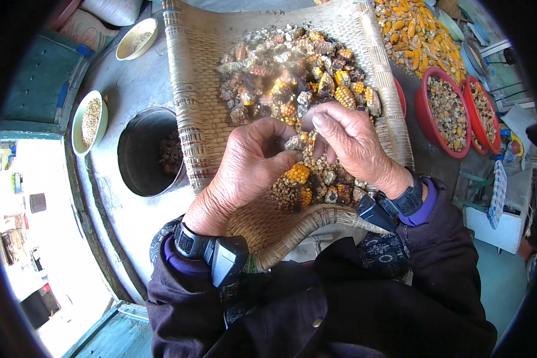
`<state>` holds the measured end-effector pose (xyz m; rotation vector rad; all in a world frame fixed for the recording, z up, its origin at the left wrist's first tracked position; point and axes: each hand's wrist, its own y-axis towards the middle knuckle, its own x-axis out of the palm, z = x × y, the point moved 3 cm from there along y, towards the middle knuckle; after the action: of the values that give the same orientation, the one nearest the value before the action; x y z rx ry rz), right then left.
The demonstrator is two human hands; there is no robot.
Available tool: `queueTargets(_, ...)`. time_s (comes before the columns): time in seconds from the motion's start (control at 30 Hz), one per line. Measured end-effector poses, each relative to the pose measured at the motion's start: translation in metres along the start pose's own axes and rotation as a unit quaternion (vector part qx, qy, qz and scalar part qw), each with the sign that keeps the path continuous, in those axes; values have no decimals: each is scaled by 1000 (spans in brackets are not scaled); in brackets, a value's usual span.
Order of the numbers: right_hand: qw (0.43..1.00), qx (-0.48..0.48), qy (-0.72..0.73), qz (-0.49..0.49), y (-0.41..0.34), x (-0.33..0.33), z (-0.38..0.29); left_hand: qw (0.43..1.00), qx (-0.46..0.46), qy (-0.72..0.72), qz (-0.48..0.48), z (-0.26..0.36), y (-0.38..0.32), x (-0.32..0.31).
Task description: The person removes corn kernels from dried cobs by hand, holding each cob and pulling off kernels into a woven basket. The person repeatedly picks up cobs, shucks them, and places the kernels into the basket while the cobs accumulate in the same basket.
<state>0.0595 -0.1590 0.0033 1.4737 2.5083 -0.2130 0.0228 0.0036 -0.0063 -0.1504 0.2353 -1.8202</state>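
A large woven wicker tray [206,80] lies before me, heaped with dried, partly mouldy corn cob pieces [268,71] and loose kernels [291,192]. Over its middle, my left hand [255,161] pinches a small greyish corn cob piece [294,143] between thumb and fingers. Close to its right is my right hand [344,138], fingers curled and thumb near the fingertips; whether it holds a kernel cannot be told. Yellow-kernelled cob pieces [298,173] lie just below the hands. Both wrists wear black strapped devices.
A dark metal bucket [134,152] with dark scraps stands left of the tray. Two pale bowls [89,123] [136,40] of grain are farther left. Red basins [443,112] of kernels and a pile of yellow corn cobs [416,36] lie right. A doorway opens at far left.
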Motion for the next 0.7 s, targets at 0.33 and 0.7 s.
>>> queueTargets(0.33, 999, -14, 7, -30, -3, 9, 2, 999, 11, -24, -47, 2, 1, 4)
queueTargets(0.7, 966, 164, 201, -10, -4, 2, 11, 987, 92, -133, -6, 3, 2, -1)
